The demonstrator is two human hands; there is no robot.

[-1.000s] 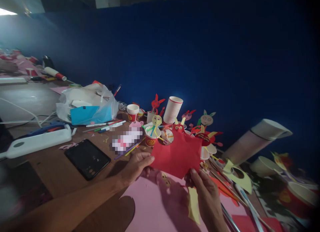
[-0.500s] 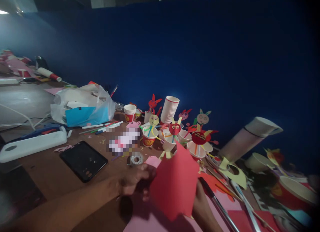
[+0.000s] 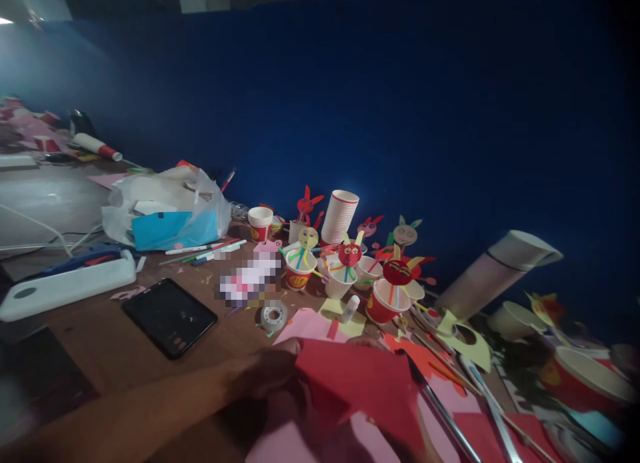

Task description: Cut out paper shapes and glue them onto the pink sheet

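A folded sheet of red paper (image 3: 360,383) is held low in front of me, above pink paper (image 3: 295,423) on the table. My left hand (image 3: 279,364) is closed on its left edge, the fingertips partly hidden. My right hand (image 3: 367,342) is mostly behind the sheet, with fingers showing at its top edge, gripping it. Just beyond lie a small white glue stick (image 3: 351,308) and yellow paper (image 3: 330,310). A long dark-handled metal tool (image 3: 445,413) lies close by on the right. The roll of tape (image 3: 274,315) sits left of the pink paper.
Paper cups with rabbit-faced figures (image 3: 350,255) stand at the back, beside a cup stack (image 3: 340,216). A black tablet (image 3: 170,316), pens (image 3: 205,251) and a plastic bag (image 3: 170,210) are leftward. On the right are a tilted flask (image 3: 495,276) and a yellow paper cutout (image 3: 470,346).
The red paper has tipped from upright to lower and flatter, uncovering the glue stick and yellow paper behind it. My right fingers have come to its top edge.
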